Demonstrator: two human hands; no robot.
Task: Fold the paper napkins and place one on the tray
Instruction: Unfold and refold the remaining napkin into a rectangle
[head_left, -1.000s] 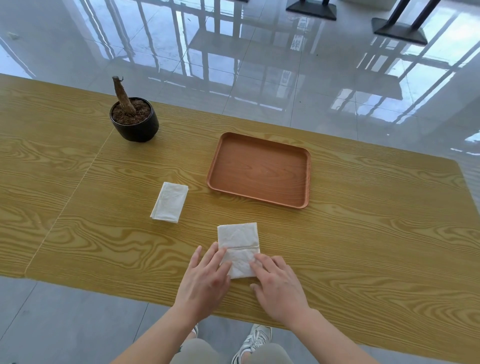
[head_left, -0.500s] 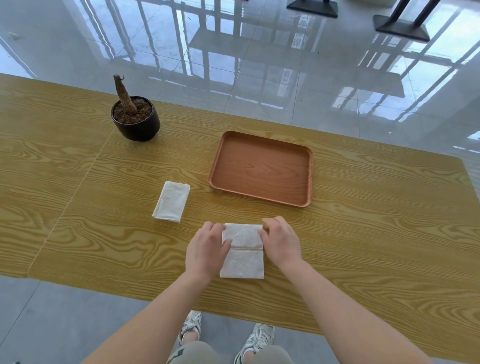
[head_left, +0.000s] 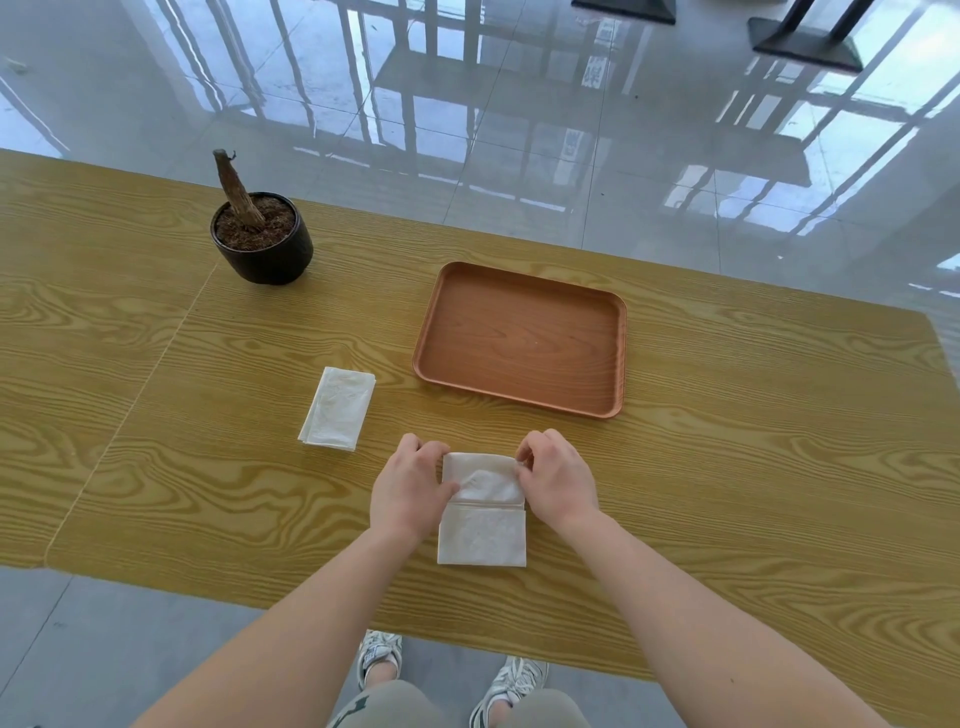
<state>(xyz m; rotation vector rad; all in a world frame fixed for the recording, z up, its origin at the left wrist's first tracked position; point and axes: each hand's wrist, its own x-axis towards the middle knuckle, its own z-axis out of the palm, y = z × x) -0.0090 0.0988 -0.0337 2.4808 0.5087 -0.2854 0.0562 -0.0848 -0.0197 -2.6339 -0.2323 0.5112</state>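
A white paper napkin (head_left: 482, 535) lies on the wooden table near its front edge, with a crease across its middle. My left hand (head_left: 410, 491) pinches the napkin's far left side and my right hand (head_left: 558, 483) pinches its far right corner; the far half is slightly lifted and puffed. A second napkin (head_left: 337, 408), folded into a narrow rectangle, rests to the left, untouched. The brown wooden tray (head_left: 621, 358) sits just beyond my hands and holds nothing.
A black pot with soil and a bare stump (head_left: 262, 244) stands at the back left. A seam (head_left: 156, 364) runs across the table (head_left: 779, 467) on the left. Beyond the table is glossy tiled floor; my shoes show below the front edge.
Both hands slid from the napkin's near end to its far half and gripped its far edge, which now lifts a little. The other napkin and tray stayed put.
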